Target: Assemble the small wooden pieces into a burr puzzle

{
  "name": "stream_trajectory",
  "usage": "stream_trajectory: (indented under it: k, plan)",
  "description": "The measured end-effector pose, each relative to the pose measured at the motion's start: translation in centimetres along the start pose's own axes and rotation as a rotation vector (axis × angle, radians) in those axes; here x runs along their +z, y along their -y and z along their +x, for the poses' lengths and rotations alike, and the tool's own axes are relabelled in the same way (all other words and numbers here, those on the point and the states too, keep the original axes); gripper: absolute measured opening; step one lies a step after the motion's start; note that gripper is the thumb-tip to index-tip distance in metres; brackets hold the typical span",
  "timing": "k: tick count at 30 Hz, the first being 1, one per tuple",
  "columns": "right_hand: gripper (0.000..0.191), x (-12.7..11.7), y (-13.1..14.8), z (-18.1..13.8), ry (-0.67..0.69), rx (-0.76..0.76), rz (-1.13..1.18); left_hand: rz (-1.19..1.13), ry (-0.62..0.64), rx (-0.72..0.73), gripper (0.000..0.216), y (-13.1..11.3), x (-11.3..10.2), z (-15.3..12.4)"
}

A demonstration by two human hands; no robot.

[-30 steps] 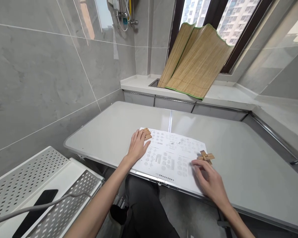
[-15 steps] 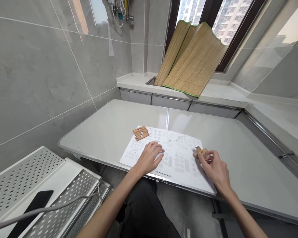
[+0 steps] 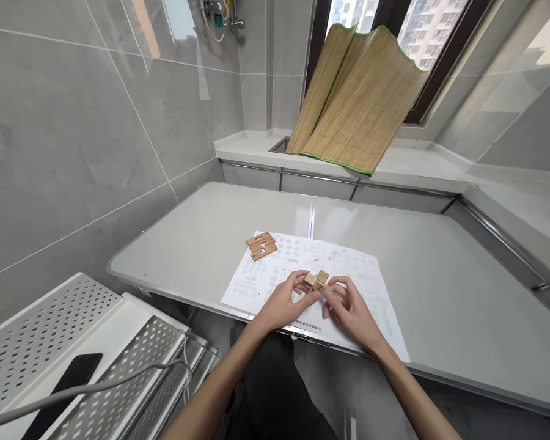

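Between both hands, over the printed paper sheet (image 3: 256,284), is a small cluster of interlocked wooden puzzle pieces (image 3: 321,277). My left hand (image 3: 288,300) pinches its left side between thumb and fingers. From the right, my right hand (image 3: 349,308) grips it with curled fingertips, which hide part of its near side. Flat slotted wooden pieces (image 3: 261,245) lie together at the sheet's upper left corner, apart from both hands.
The sheet lies on a pale folding table (image 3: 187,238) with a centre seam. A bamboo mat (image 3: 362,104) leans on the counter by the window. At lower left, a perforated white rack (image 3: 55,330) bears a black phone-like object (image 3: 68,385) and a grey cable (image 3: 119,373).
My right hand has brought the wooden puzzle cluster leftward to the middle of the sheet. My left hand, flat on the paper before, has moved slightly right and taken hold of it.
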State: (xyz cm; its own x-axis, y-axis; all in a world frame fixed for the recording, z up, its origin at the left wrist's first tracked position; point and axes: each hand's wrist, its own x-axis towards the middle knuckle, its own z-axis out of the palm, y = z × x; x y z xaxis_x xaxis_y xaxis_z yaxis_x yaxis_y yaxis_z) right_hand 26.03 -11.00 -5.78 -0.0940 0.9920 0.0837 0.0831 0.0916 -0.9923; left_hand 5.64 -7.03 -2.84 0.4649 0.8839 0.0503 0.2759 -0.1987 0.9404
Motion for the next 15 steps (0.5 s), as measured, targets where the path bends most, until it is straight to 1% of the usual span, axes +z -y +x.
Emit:
stream_trajectory:
  k: [3,6,10,15]
  plan:
    - [0.035,0.15,-0.12,-0.2,0.049,-0.033,-0.065,0.062,0.003,0.015,0.051,-0.65,-0.24,-0.15]
    - [0.038,0.1,0.13,-0.32,0.081,-0.032,-0.157,0.047,0.036,0.05,0.044,-1.04,-0.36,-0.13]
    - [0.041,0.17,0.68,-0.24,0.068,-0.031,-0.283,0.031,0.002,0.037,0.05,-0.98,-0.35,-0.07]
    - [0.034,0.2,0.82,-0.18,0.069,-0.082,-0.359,0.021,-0.016,0.054,0.048,-0.62,-0.33,-0.1]
